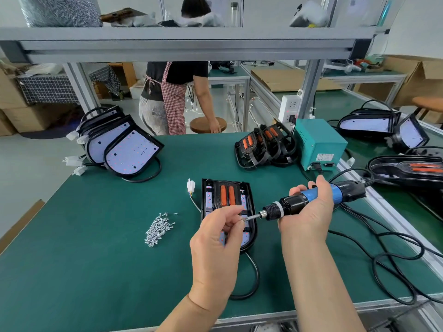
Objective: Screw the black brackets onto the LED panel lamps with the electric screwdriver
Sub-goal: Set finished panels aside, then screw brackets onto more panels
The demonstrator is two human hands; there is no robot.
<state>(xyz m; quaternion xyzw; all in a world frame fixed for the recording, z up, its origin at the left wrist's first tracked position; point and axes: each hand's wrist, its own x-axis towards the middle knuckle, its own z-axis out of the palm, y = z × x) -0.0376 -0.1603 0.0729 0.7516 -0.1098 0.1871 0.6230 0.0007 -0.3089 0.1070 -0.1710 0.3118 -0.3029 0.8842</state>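
Observation:
An LED panel lamp with a black bracket bearing two orange strips lies on the green mat in front of me. My right hand grips the blue and black electric screwdriver, held level with its bit pointing left above the lamp. My left hand pinches a small screw at the bit's tip. A pile of silver screws lies to the left of the lamp.
Lamps without brackets lean stacked at the far left, loose brackets at the back middle. A teal power box stands right of them. Black cables loop on the right. More lamps lie further right. A person stands beyond the table.

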